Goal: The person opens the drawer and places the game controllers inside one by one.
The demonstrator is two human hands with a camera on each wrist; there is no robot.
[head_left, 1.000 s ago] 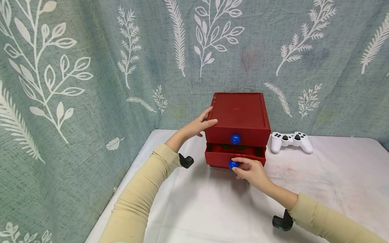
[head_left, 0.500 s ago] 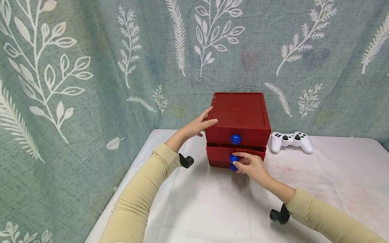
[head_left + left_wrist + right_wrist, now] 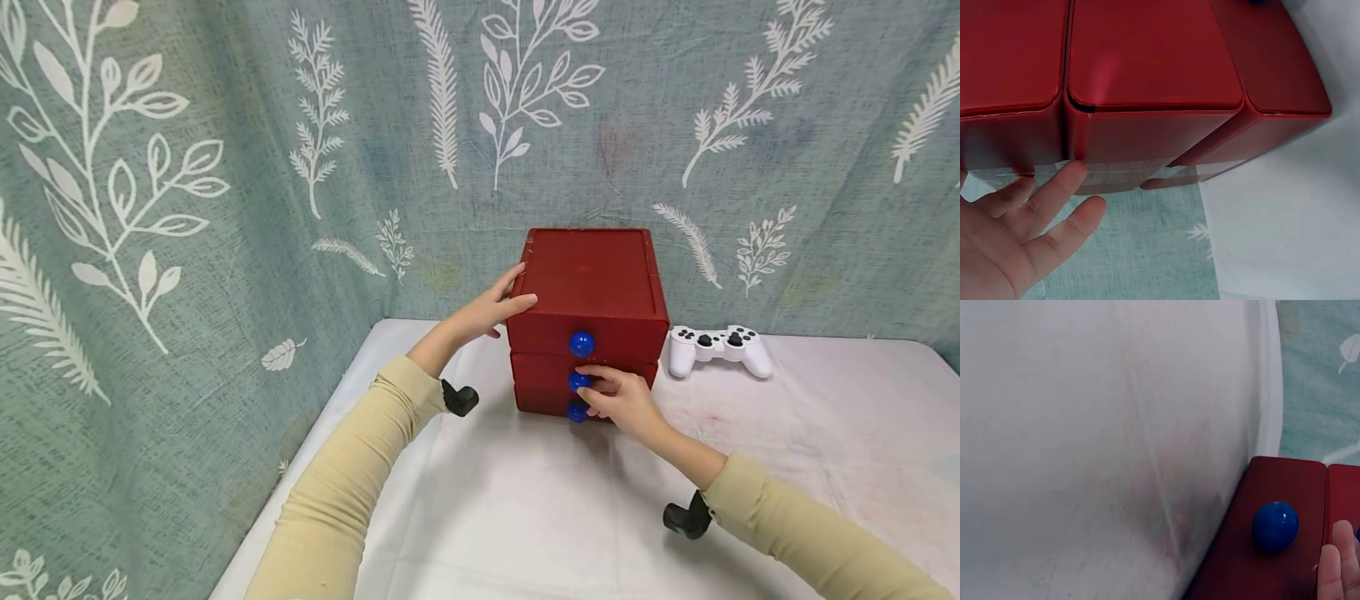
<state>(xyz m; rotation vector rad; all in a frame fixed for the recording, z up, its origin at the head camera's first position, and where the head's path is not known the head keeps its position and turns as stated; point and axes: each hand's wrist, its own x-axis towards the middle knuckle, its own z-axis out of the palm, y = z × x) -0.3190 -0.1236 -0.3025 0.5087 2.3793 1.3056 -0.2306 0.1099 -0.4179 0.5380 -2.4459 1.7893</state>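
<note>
A red three-drawer box (image 3: 588, 271) with round blue knobs stands on the table, its drawer fronts nearly flush. My right hand (image 3: 624, 403) pinches the middle drawer's blue knob (image 3: 578, 381) between thumb and fingers. Below it, the bottom knob (image 3: 577, 412) is partly covered by that hand; the top knob (image 3: 582, 344) is in full view. My left hand (image 3: 486, 315) rests with spread fingers on the box's upper left edge. In the left wrist view, fingers (image 3: 1063, 240) lie along the box's side. The right wrist view shows the bottom drawer front (image 3: 1288, 481) close to my fingertips.
A white game controller (image 3: 720, 350) lies right of the box on the white-covered table (image 3: 525, 517). Behind and to the left hangs a green leaf-patterned curtain (image 3: 360, 150). Black wrist devices (image 3: 686, 517) are worn at both cuffs.
The middle drawer, pulled out a second ago, has slid back in as my right hand moved with its knob toward the box. My left hand stays in place.
</note>
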